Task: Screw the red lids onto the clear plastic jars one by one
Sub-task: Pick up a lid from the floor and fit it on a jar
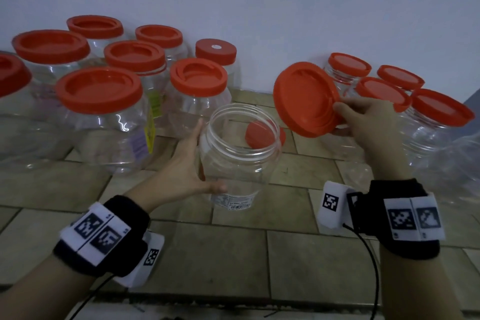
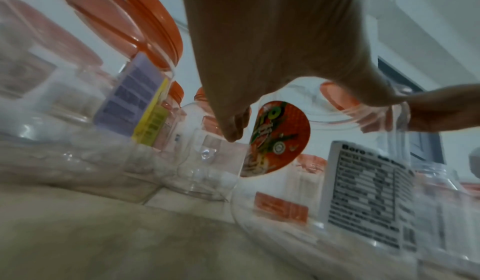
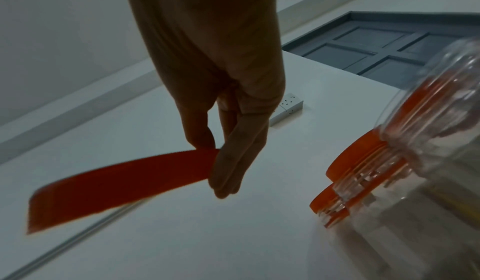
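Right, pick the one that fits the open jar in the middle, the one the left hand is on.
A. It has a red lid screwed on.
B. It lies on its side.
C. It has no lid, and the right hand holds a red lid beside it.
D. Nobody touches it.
C: the jar stands open-mouthed under the left hand, while the right hand holds a red lid tilted beside it.

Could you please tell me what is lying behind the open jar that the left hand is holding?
A small red lid shows through the open jar, apparently lying behind it. The jar wall blurs its lower edge.
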Tool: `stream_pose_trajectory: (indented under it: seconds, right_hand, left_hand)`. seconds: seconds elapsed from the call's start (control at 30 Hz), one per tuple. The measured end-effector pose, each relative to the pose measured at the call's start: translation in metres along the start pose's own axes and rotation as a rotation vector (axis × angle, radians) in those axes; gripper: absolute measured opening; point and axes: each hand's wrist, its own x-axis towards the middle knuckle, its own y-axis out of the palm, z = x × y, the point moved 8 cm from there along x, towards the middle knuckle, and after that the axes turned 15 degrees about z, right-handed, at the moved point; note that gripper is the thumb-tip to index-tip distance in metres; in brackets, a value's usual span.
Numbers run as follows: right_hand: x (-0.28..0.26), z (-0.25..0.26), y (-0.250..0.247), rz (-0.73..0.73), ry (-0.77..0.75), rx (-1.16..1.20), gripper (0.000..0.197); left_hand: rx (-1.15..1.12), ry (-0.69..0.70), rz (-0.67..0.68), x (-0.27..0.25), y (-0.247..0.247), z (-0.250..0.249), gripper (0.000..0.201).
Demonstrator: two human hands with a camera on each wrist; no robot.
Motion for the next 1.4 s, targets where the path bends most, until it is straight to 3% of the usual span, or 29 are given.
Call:
stream_pose_trajectory:
  seconds: [0.2,0.4,0.53,0.6,0.67,0.73,0.8,1.0,1.23,1.4]
  right_hand:
    - [0.004,0.017,0.048,0.262,0.053,-0.028,0.019]
    - [0.004,0.023,0.071,0.300,0.049,-0.115,0.014]
    - [0.004,0.025,0.072,0.304,0.002,-0.263,0.019]
    - [0.003,0.027,0.071,0.355,-0.027,-0.340,0.038]
    - [-0.004,0.030,0.079,0.552,-0.067,-0.338,0.068]
    - [-0.018,0.031,0.092,0.799,-0.068,-0.321,0.082]
    - [-0.027,0.026,0.094,0.921,-0.027,-0.339,0.095]
    - [-0.029,0.019,0.078,0.836,0.011,-0.607,0.112]
    - [-0.018,0.014,0.069,0.651,-0.016,-0.508,0.098]
    - [-0.023,0.016,0.079,0.736,-0.077,-0.502,0.096]
  left_hand:
    - [-0.157,0.098,0.023,0.009,0.011,-0.009,0.141]
    - [-0.139,0.075,-0.026,0.010,0.005,-0.012,0.153]
    - [-0.109,0.120,-0.047,0.008,0.000,-0.021,0.135]
    - [-0.091,0.125,-0.065,0.006,-0.004,-0.026,0.126]
    - [-0.077,0.123,-0.097,0.004,-0.010,-0.030,0.120]
    - [-0.052,0.129,-0.107,0.002,-0.013,-0.033,0.121]
    - [-0.028,0.151,-0.095,0.002,-0.012,-0.037,0.124]
    - [0.003,0.159,-0.034,0.005,-0.002,-0.040,0.131]
    - [0.087,0.158,0.019,0.007,0.003,-0.050,0.131]
    - [0.117,0.197,0.042,0.009,0.007,-0.055,0.131]
